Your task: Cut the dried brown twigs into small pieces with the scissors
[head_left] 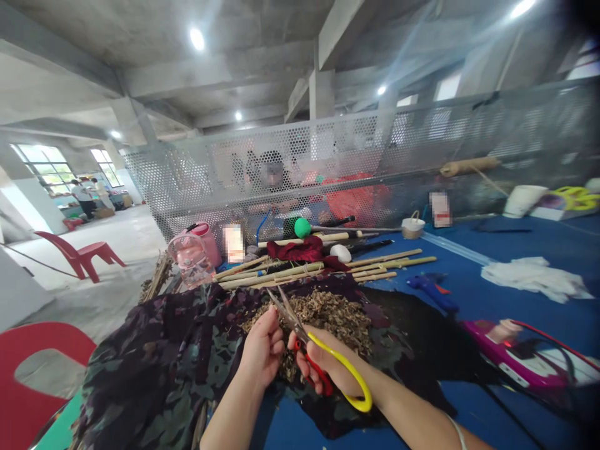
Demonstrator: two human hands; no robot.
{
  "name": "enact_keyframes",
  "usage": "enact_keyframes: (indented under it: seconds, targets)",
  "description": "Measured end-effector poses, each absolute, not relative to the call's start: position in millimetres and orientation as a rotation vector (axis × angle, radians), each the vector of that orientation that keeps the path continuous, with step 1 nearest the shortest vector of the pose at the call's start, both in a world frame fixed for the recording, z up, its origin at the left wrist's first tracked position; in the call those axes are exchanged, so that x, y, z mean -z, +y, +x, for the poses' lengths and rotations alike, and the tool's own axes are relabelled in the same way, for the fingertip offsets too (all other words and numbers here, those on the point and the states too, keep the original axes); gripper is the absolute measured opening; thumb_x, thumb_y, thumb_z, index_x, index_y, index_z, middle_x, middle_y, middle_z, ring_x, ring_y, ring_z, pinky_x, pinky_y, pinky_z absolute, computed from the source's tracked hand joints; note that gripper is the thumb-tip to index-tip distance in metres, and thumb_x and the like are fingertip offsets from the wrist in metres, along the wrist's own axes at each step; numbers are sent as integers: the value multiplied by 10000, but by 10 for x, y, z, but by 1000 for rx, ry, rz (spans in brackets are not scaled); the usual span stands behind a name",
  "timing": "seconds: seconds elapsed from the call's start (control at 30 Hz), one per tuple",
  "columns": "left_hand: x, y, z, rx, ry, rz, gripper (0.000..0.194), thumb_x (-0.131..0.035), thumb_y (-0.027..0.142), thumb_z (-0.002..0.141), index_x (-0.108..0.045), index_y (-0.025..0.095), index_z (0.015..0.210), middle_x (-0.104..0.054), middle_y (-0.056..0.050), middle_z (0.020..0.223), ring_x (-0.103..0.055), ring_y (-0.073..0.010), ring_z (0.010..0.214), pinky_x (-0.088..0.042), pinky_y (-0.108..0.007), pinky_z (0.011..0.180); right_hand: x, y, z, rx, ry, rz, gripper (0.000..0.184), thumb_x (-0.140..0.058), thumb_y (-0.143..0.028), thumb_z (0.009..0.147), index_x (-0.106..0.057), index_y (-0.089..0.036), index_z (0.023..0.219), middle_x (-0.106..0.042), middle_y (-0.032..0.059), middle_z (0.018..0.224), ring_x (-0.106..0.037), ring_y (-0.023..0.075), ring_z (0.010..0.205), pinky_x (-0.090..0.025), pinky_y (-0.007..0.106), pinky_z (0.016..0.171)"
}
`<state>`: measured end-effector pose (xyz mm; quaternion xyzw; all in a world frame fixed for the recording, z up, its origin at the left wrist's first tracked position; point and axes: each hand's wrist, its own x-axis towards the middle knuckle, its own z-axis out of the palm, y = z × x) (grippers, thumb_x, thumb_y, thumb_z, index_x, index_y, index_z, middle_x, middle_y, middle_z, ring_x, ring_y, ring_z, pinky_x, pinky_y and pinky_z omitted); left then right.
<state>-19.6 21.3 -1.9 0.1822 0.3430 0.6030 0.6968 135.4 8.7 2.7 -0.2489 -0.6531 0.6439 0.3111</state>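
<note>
Over the blue table, the right hand grips slightly opened scissors; the left hand curls closed.

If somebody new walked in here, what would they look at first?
Probably the scissors, with their big yellow and red handles, held in the right hand with the blades near the left hand. Just behind the hands, a heap of brown dried bits sits on a dark patterned cloth. Farther back, a bright green ball stands out among the sticks.
</note>
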Motion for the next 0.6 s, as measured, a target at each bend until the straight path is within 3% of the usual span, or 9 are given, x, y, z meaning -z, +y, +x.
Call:
enact_keyframes:
  seconds: [0.27, 0.6]
  targets:
    - [-106, 224, -305, -1488, 606, 251, 186, -636, 265, 777, -494, 151, 815, -240, 94, 544, -207, -2, 367, -173, -97, 297, -4, 73, 1400, -1891, -1715, -685, 627, -374, -763, 725, -460, -176, 929, -498, -40, 593, -416, 38, 382, -387, 141, 335]
    - [-97, 215, -272, -1489, 652, 310, 288, -711, 312, 699, -531, 155, 861, -203, 102, 530, -190, -4, 373, -152, -98, 303, -76, 85, 1528, -1944, -1739, -876, 587, -357, -744, 751, -473, -186, 891, -490, -46, 559, -418, 48, 359, -353, 141, 318]
